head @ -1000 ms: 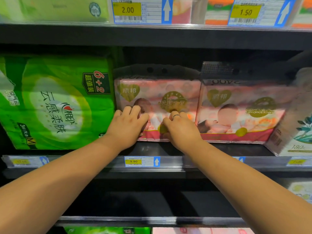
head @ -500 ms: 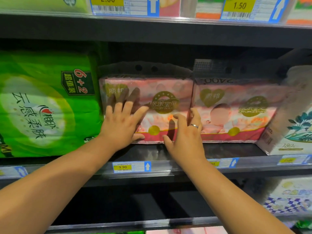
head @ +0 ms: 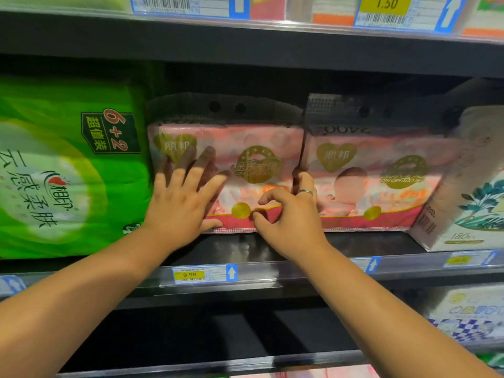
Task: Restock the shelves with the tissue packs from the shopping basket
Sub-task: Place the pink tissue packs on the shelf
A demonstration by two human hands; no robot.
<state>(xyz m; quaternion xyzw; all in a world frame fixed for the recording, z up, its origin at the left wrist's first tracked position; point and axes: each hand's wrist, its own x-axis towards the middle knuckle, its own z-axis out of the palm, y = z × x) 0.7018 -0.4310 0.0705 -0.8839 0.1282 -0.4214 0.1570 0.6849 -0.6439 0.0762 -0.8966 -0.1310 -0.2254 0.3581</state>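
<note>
Far left on the shelf [head: 354, 242], a big green pack [head: 54, 170], untouched. Next along, the left hand [head: 177, 205], laid flat on the front of the pink pack [head: 253, 148] — fingers straight and fanned apart, thumb low by the bottom seam, pressing, not gripping. A second ago bunched low at the bottom edge beside the other hand; now opened out and higher on the face. The pink pack itself: upright on its long edge, set back from the shelf lip above the yellow price tag [head: 191, 274], close against the green pack on one side and touching the second pink pack [head: 381, 170] on the other. Further right, the right hand [head: 291, 222], moved from the pack's lower middle to its right edge: fingers tucked into the seam between the two pink packs, forefinger and thumb curled at the lower front, so gripping that end. Probably the last squaring-up, then — pack already shelved, only being nudged level with its neighbour; basket out of view. In looks: soft glossy film, pale pink with a gold heart and a round gold badge, red band along the bottom, dark carry flap with two punched holes on top; likely to dent under a firm push. Far right, a white pack [head: 477, 203], just beside the row.
</note>
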